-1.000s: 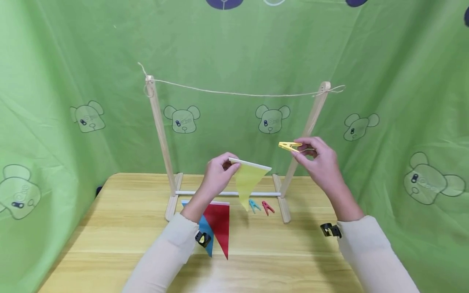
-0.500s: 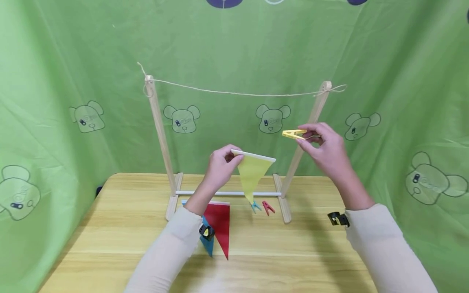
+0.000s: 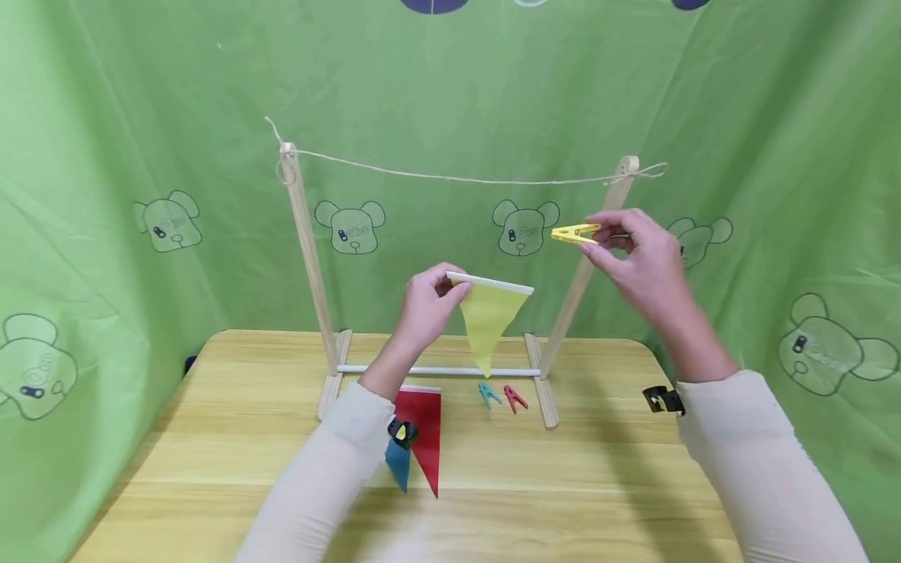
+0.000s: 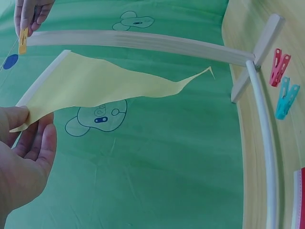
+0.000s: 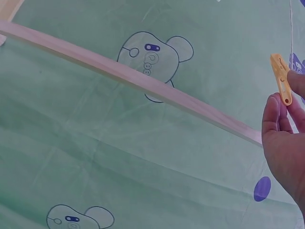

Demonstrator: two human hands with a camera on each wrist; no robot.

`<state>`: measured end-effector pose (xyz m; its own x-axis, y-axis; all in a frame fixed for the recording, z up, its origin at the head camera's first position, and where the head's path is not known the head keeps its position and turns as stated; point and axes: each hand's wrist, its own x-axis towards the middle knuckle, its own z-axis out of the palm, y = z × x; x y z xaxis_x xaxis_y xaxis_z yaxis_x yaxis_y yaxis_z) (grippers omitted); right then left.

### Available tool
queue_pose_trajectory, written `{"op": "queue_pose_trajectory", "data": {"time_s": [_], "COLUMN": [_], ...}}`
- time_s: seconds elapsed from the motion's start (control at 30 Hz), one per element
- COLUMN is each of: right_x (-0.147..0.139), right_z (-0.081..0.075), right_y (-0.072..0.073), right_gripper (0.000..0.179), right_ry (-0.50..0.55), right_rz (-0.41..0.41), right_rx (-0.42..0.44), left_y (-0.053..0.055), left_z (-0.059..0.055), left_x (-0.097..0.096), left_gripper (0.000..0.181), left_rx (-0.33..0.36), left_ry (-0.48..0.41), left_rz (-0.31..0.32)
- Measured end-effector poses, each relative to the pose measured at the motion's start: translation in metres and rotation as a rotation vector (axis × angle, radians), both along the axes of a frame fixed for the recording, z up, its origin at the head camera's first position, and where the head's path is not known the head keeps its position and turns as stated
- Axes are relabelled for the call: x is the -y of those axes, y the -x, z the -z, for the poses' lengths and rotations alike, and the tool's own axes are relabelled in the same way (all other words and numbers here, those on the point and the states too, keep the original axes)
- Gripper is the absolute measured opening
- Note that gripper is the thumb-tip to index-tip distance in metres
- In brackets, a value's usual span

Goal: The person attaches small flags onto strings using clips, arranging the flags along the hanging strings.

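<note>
My left hand (image 3: 429, 307) pinches a yellow triangular pennant (image 3: 489, 313) by the left end of its white top edge. The pennant hangs point down, in front of the wooden stand and below its string (image 3: 450, 177). In the left wrist view the pennant (image 4: 109, 83) stretches away from the thumb and fingers. Higher and to the right, my right hand (image 3: 644, 262) pinches a yellow clothespin (image 3: 576, 233) between thumb and fingers, its nose pointing left. The right wrist view shows the clothespin (image 5: 282, 80) at the fingertips.
Two wooden posts (image 3: 306, 250) carry the string, and a white rod (image 3: 436, 371) joins their feet. A blue clothespin (image 3: 489, 395) and a red clothespin (image 3: 515, 399) lie on the table (image 3: 535, 485). Red (image 3: 425, 426) and blue (image 3: 398, 465) pennants lie partly under my left forearm.
Both hands have risen, with the yellow pennant in the left and the yellow clothespin in the right. The right hand has also moved rightward. The pennant's tip now hangs above the blue clothespin.
</note>
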<state>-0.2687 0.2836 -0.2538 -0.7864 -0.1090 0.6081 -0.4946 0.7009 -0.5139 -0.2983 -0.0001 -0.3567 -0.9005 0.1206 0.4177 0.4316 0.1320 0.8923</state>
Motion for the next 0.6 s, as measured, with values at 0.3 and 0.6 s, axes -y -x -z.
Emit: {"op": "queue_pose_trajectory", "data": {"time_s": [0.3, 0.6], "right_x": [-0.001, -0.004], "right_z": [-0.016, -0.034], "right_y": [0.003, 0.004], "right_gripper": [0.035, 0.036], "right_ry": [-0.035, -0.052], "right_rz": [0.005, 0.013], "right_rx": [0.013, -0.028], "left_y": [0.005, 0.010], "left_z": [-0.010, -0.022], "left_x": [-0.006, -0.016], "left_gripper": [0.011, 0.011], "left_rx": [0.008, 0.015], "left_ry": [-0.038, -0.106], "left_rz": [0.014, 0.043]}}
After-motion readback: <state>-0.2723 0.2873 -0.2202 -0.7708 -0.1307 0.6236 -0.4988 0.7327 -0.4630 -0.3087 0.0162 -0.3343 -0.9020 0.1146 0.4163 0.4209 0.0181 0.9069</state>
